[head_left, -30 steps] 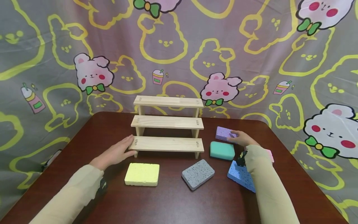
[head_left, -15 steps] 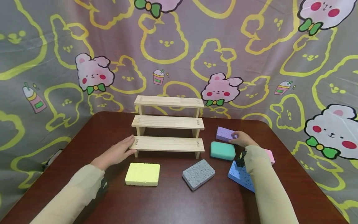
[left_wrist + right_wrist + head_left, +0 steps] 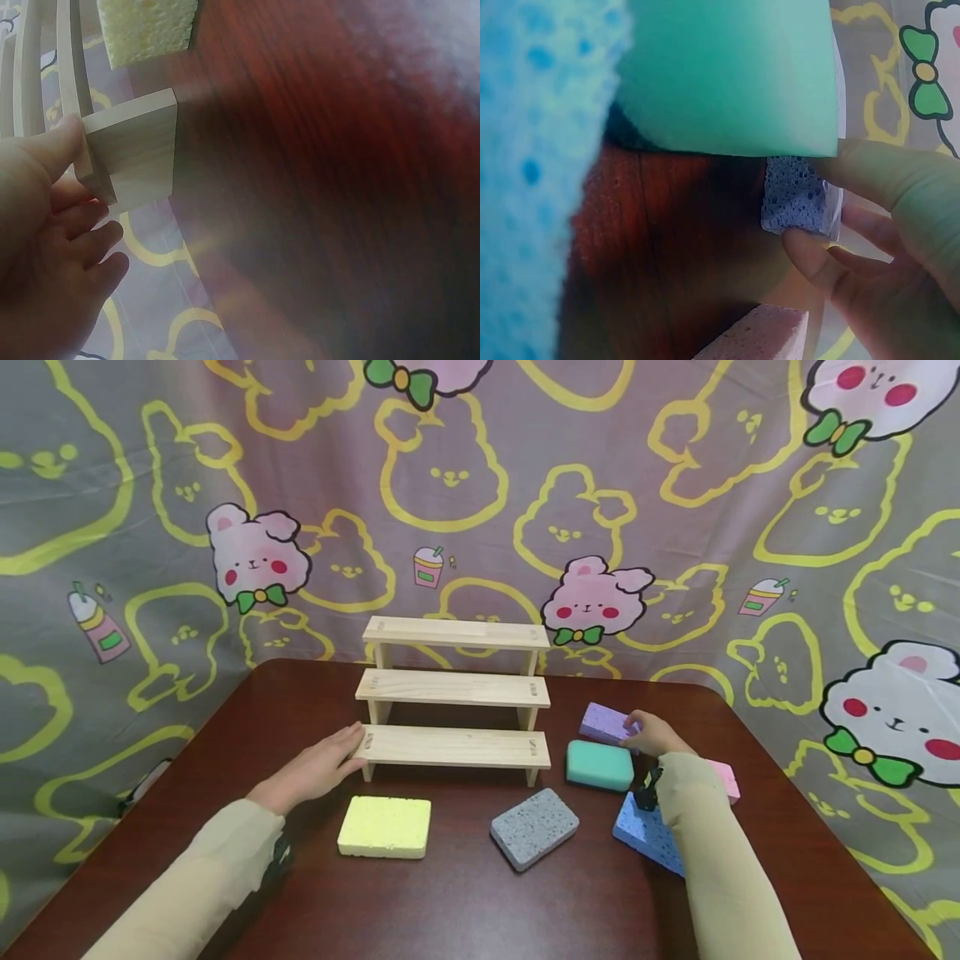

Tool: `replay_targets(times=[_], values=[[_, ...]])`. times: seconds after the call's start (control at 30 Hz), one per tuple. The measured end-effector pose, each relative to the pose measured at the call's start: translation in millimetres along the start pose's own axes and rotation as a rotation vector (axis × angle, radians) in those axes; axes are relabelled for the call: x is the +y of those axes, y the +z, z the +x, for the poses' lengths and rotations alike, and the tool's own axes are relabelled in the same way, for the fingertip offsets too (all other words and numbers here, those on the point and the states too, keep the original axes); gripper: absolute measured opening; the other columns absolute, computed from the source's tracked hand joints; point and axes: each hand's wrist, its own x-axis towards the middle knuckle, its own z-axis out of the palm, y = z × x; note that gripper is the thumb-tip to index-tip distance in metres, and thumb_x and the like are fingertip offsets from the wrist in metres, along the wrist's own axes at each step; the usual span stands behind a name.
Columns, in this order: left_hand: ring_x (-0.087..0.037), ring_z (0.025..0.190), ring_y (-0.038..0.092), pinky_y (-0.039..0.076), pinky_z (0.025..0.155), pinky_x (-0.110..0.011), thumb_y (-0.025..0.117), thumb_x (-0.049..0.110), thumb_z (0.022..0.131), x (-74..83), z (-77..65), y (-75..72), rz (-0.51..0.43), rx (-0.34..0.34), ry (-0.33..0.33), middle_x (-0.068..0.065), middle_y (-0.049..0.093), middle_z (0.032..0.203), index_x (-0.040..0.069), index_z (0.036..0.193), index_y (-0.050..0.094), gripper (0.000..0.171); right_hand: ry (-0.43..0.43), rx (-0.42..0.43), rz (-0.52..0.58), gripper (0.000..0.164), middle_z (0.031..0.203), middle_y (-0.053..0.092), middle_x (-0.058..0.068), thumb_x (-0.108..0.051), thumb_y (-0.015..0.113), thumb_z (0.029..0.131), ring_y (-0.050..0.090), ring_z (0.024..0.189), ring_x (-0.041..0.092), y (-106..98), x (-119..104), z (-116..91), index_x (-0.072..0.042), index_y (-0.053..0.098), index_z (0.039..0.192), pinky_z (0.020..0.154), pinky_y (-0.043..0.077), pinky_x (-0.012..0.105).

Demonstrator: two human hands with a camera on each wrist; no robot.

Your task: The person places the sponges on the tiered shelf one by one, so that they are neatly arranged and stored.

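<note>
On the left, my left hand rests straight-fingered against the left end of the lowest step of a wooden three-step shelf. In the left wrist view, its thumb touches the front edge of the board. My right hand pinches the right end of a purple sponge lying on the table. The right wrist view shows thumb and fingers on either side of that sponge. Closer to me lies a green sponge, beside the right wrist.
A yellow sponge and a grey sponge lie in front of the shelf on the dark table. A blue sponge and a pink sponge are partly hidden by the right sleeve. A patterned curtain hangs behind.
My right fingers have drawn back from over the purple sponge to its right end, closing on it. My left hand stays against the shelf. The sponges have barely shifted.
</note>
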Motion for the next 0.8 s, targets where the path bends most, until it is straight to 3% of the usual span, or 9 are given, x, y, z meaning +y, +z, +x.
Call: replay_targets(times=[0.8], values=[[-0.041,0.131,0.024,0.026,0.103,-0.053,0.054,0.020,0.094,0.8,0.6,0.4,0.023,-0.009,-0.012,-0.028,0.025,0.143,-0.012,0.137,0.031,0.058,-0.018,0.005,-0.015,0.027,0.099,0.053,0.023,-0.004,0.069,0.079,0.049,0.082,0.034,0.8,4.3,2.0,0.002,0.052,0.100,0.063,0.046,0.039]])
